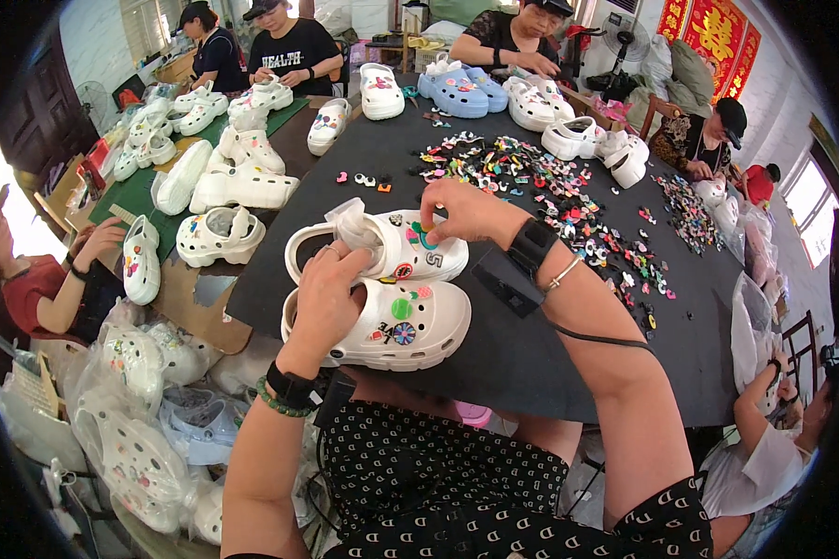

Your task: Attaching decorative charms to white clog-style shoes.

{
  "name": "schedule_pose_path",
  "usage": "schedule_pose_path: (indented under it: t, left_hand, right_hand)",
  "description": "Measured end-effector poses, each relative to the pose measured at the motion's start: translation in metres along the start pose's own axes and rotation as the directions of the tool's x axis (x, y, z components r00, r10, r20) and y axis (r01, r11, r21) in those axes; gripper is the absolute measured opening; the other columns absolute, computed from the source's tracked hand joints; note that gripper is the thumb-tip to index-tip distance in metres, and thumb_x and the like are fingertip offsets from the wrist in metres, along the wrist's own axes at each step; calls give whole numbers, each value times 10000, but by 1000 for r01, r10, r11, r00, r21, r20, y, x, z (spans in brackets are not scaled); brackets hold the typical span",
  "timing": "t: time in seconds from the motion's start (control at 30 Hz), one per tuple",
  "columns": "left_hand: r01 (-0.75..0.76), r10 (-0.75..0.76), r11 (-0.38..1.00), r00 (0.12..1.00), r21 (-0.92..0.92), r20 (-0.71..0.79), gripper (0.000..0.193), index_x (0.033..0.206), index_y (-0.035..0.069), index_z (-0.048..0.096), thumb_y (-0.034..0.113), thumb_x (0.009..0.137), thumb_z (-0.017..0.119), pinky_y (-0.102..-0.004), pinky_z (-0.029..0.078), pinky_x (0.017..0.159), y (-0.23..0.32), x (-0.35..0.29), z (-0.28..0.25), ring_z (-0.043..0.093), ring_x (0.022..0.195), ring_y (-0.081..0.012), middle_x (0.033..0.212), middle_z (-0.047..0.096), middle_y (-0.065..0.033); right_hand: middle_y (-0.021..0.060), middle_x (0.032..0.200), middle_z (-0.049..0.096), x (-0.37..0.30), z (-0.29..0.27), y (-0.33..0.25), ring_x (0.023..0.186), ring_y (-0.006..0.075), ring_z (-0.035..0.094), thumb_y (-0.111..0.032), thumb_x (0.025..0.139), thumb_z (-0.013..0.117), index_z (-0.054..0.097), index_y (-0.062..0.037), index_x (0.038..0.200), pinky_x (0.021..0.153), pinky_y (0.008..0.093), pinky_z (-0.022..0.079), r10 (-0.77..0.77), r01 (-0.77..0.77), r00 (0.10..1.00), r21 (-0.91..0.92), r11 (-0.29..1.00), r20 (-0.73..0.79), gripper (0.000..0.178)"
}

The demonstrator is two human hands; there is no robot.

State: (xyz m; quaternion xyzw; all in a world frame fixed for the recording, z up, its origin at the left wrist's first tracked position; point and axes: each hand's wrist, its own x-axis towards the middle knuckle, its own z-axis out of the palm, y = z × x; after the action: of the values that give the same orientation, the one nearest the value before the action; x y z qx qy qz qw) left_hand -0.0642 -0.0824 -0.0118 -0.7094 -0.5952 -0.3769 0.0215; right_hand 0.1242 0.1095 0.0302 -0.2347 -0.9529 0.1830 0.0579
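Note:
Two white clogs lie side by side in front of me, toes to the right. The far clog (449, 264) carries several charms and has clear plastic stuffing (352, 226) in its opening. On the near clog (354, 352) sit a green round charm, a pinwheel-like one and others. My left hand (322, 293) grips the far clog by its opening, its lower edge over the near clog. Thumb and fingers of my right hand (461, 212) pinch a teal and yellow charm (429, 235) against the far clog's toe; the fingertips partly hide it.
Loose colourful charms (531, 177) spread over the black tabletop (569, 373) beyond my right hand. White clogs (242, 186) crowd the left side; a blue pair (457, 93) stands at the far edge. Bagged clogs (130, 438) are at lower left. Several people work around the table.

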Motion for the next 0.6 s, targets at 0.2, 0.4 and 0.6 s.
schedule_pose_path:
  t: [0.2, 0.4, 0.6]
  left_hand:
    - [11, -12, 1000, 1000, 15, 27, 364, 966, 77, 612, -68, 635, 655, -462, 429, 770, 0, -2, -1, 556, 910, -351, 950, 584, -114]
    - [4, -4, 1000, 1000, 10, 27, 365, 971, 81, 614, -70, 641, 645, -460, 424, 761, 0, -1, 1, 554, 904, -346, 943, 580, -109]
    - [-15, 15, 1000, 999, 23, 39, 364, 981, 84, 614, -64, 649, 643, -452, 420, 768, -5, -2, 3, 550, 906, -346, 948, 575, -109]
  right_hand:
    - [199, 1290, 546, 6, -12, -4, 1181, 327, 556, -254, 718, 853, 373, -181, 1412, 981, 422, 447, 279, -313, 941, 180, 932, 194, 847]
    - [213, 1255, 573, 21, -10, 0, 1104, 322, 608, -278, 723, 851, 321, -147, 1431, 934, 411, 474, 179, -206, 932, 55, 977, 314, 893]
    - [219, 1138, 610, 23, -2, -13, 1027, 337, 625, -262, 730, 837, 328, -121, 1357, 868, 433, 484, 286, -307, 899, 10, 952, 333, 820]
